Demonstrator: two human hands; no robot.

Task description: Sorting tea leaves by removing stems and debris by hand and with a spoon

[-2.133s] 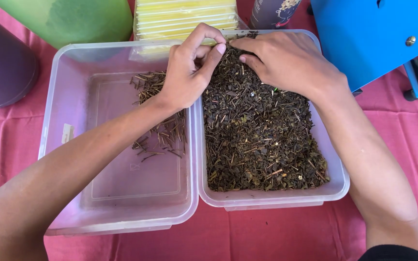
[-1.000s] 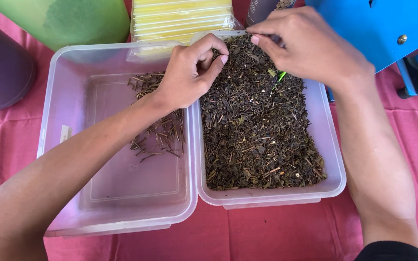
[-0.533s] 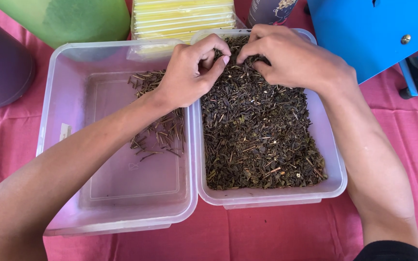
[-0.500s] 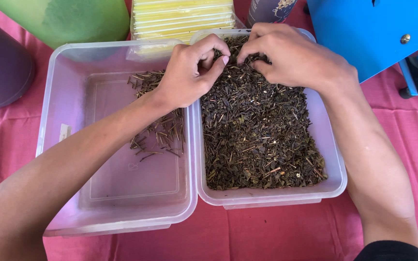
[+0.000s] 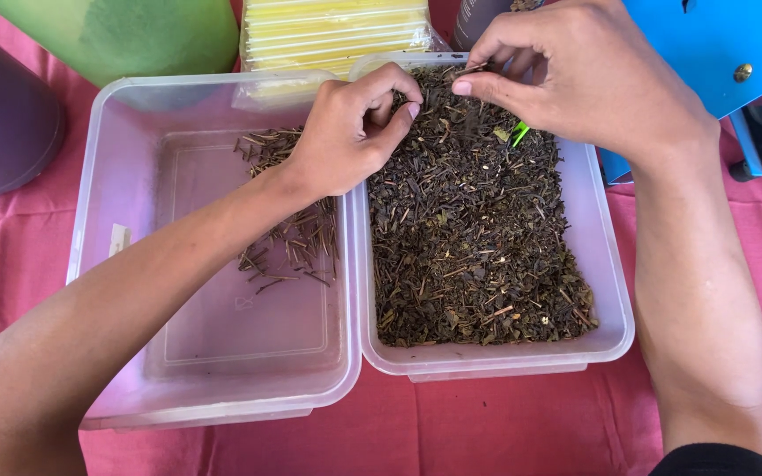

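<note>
Two clear plastic tubs stand side by side on a pink cloth. The right tub (image 5: 615,304) is filled with dark dried tea leaves (image 5: 469,238). The left tub (image 5: 116,159) holds only a small pile of brown stems (image 5: 297,234). My left hand (image 5: 346,132) rests over the shared rims, its fingers curled with thumb and forefinger nearly touching; whether it holds stems is hidden. My right hand (image 5: 579,75) is raised over the far end of the right tub, pinching a thin brown stem (image 5: 472,68) between thumb and fingers. A small green object (image 5: 518,134) lies in the leaves beneath it.
Behind the tubs lie a pack of yellow sheets in clear wrap (image 5: 332,35), a green container (image 5: 125,35) and a dark can (image 5: 478,22). A purple cylinder (image 5: 2,115) stands at the left, a blue machine (image 5: 725,62) at the right.
My right hand has lifted out of the leaves and moved up and to the right with a stem pinched in it, uncovering the green object. My left hand has stayed put.
</note>
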